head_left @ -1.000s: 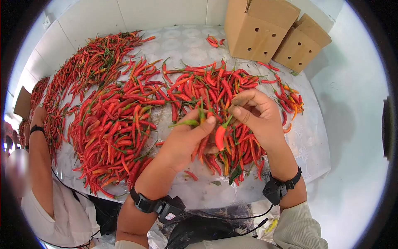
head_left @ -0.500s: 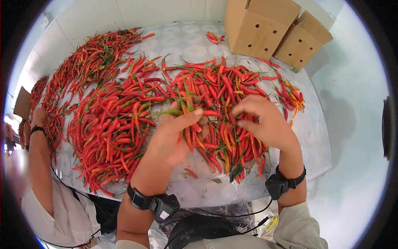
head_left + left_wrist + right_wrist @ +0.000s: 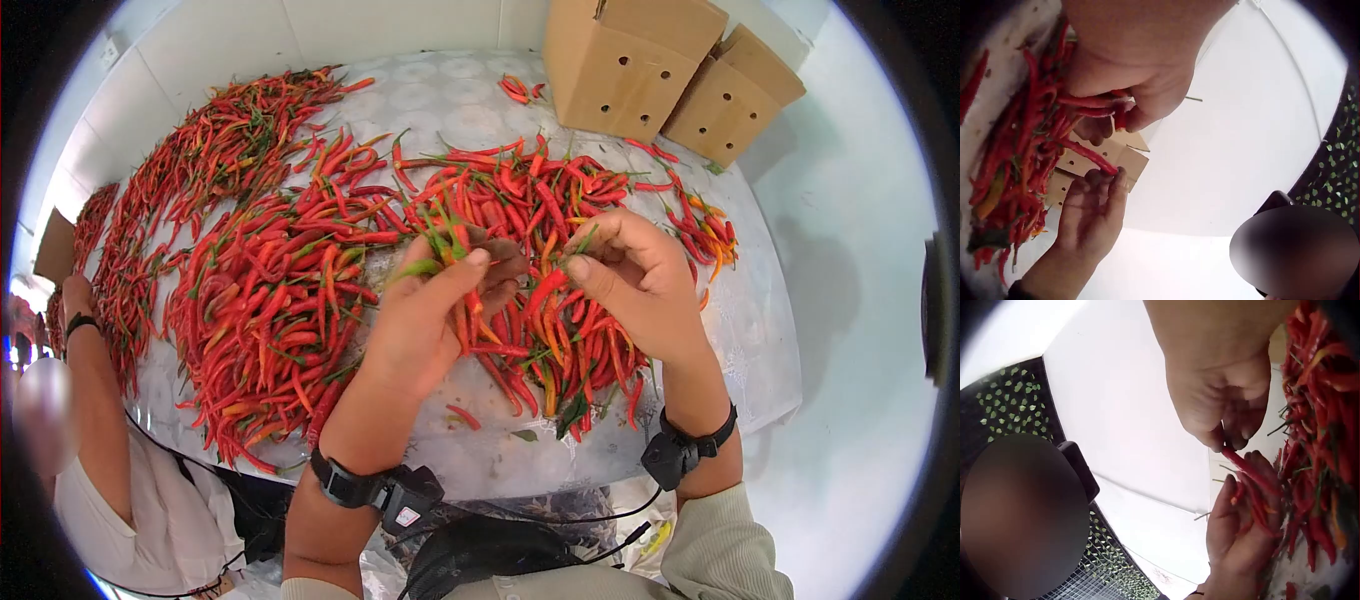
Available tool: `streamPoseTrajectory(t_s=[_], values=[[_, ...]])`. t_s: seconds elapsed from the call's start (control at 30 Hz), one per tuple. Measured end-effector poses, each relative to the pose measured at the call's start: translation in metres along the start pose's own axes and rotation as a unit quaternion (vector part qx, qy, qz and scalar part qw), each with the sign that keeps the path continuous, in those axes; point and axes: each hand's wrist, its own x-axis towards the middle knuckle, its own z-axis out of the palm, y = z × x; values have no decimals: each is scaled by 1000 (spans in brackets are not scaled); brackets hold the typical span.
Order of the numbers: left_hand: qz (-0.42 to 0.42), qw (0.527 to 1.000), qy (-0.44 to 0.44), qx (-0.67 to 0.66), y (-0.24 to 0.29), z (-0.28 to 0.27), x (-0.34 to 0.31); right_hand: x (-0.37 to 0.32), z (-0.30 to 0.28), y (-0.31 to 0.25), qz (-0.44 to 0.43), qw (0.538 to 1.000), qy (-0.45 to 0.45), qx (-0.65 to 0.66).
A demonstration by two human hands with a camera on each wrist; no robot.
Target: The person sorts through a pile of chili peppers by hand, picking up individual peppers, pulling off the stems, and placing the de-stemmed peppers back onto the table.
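In the head view my left hand (image 3: 415,320) holds a small bunch of chili peppers (image 3: 458,240), green stems pointing up past the thumb. To its right, my right hand (image 3: 645,290) pinches a single red chili pepper (image 3: 545,292) at its stem end between thumb and fingers. The right wrist view shows that red chili (image 3: 1254,472) slanting across the left palm, beside the bunched chilies (image 3: 1257,509). Both hands are just above a large pile of red chilies (image 3: 500,190), some orange or greenish, on a plastic-covered table (image 3: 430,100).
Another big chili heap (image 3: 270,330) lies to the left, with more chilies (image 3: 220,150) behind it. Two cardboard boxes (image 3: 630,75) with round holes stand at the back right. At far left another person's arm (image 3: 95,400) reaches into the chilies.
My right hand moved right, away from the left hand, then came back up and now pinches a red chili. The left hand keeps its bunch and has shifted slightly.
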Motion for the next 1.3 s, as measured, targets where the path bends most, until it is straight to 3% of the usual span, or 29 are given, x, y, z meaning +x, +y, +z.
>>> streamPoseTrajectory(t_s=[0.1,0.2,0.33,0.5,0.6,0.7,0.8,0.9,0.93,1.03,1.3], values=[[-11,997,-45,65,-8,-7,-2,0,13,5,1,998,3,68],[-51,989,-95,97,-10,-5,-4,1,21,3,30,999,-5,33],[-47,996,-42,71,-6,-9,-3,6,26,20,-44,983,44,-171],[4,999,21,24,7,-17,2,11,32,32,-178,893,18,-413],[6,1000,28,-3,7,-16,2,11,39,37,-168,869,21,-464],[8,1000,25,-9,7,-17,2,13,32,34,-162,871,19,-464],[18,999,24,22,7,-18,1,13,22,34,-149,898,100,-402],[24,998,29,42,3,-14,0,9,21,20,3,979,120,-164],[25,998,31,46,2,-11,0,8,24,22,-23,982,126,-137],[23,998,15,59,-1,-2,-5,3,29,12,20,998,65,-15],[12,999,-22,38,-6,-6,-3,-4,40,13,3,999,45,-1]])
